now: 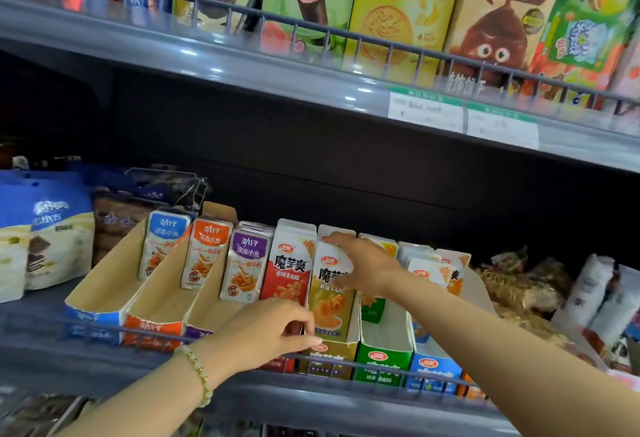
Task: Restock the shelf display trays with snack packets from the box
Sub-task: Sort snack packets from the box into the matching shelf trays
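Observation:
A row of cardboard display trays stands on the lower shelf behind a wire rail (381, 365). My right hand (367, 265) reaches into the yellow tray (334, 352) and grips the top of the yellow snack packets (329, 312), fingers over their upper edge. My left hand (273, 327), a bead bracelet at the wrist, pinches the front left corner of that yellow tray. Red packets (289, 263) stand just left of it. Green packets (372, 305) sit deep in the green tray (382, 360) on the right. The box is out of view.
Blue (93, 319), orange (152, 329) and purple (199, 331) trays to the left hold a few packets at their backs. Large blue bags (45, 229) stand far left, wrapped snacks (519, 284) far right. The upper shelf (242, 66) overhangs closely, with tall boxes on it.

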`<state>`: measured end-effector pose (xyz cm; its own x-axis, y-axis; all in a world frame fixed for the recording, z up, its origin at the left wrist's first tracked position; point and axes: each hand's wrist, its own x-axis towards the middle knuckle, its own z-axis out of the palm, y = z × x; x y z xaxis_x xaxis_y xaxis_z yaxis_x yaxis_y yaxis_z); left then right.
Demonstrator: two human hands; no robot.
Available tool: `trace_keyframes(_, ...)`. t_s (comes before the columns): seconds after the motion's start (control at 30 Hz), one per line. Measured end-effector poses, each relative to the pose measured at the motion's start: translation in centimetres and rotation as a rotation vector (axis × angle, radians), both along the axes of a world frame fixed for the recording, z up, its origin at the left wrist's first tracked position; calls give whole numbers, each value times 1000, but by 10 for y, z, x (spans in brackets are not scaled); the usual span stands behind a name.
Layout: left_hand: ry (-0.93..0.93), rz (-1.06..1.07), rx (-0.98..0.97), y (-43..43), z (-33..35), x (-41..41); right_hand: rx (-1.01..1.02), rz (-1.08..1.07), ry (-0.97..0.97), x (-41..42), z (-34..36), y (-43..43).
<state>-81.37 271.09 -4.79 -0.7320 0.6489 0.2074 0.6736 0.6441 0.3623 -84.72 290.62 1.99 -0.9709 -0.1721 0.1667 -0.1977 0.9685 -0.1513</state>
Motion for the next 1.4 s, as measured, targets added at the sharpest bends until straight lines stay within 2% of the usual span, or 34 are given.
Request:
trace_keyframes(0.27, -76, -54, 67, 0, -4, -13, -22, 21, 119, -24, -5, 1)
trace_keyframes(0.47, -88, -63, 77, 1, -7, -19, 153, 20, 291, -39, -10, 1)
trace_keyframes(0.53, -103, -68, 85, 1, -7, -20, 156, 42, 333, -44, -14, 3)
trace_keyframes(0.67, -120, -72, 83, 2, -6, -21, 36, 56, 261, -47, -21, 8)
trace_keyframes(0.8, -109, -68, 74, 1, -7, -19, 56, 39, 196, -48, -18, 8)
trace_keyframes(0.9, -82, -45, 60, 2, -7, -16, 87, 52, 218, -45, -14, 9)
trace_keyframes(1.07, 23, 39, 36, 0, -2, -1, -84, 101, 242, -23, -8, 13)
trace_keyframes(1.2, 92, 106, 96, -10, 1, 24, -263, 141, 171, 23, -8, 13)
trace_keyframes(1.3, 76, 139, 150, -27, -7, 56, -321, 175, 86, 68, -23, 12)
trace_keyframes(1.4, 3, 192, 107, -48, -31, 93, -461, 237, -33, 118, -48, 7)
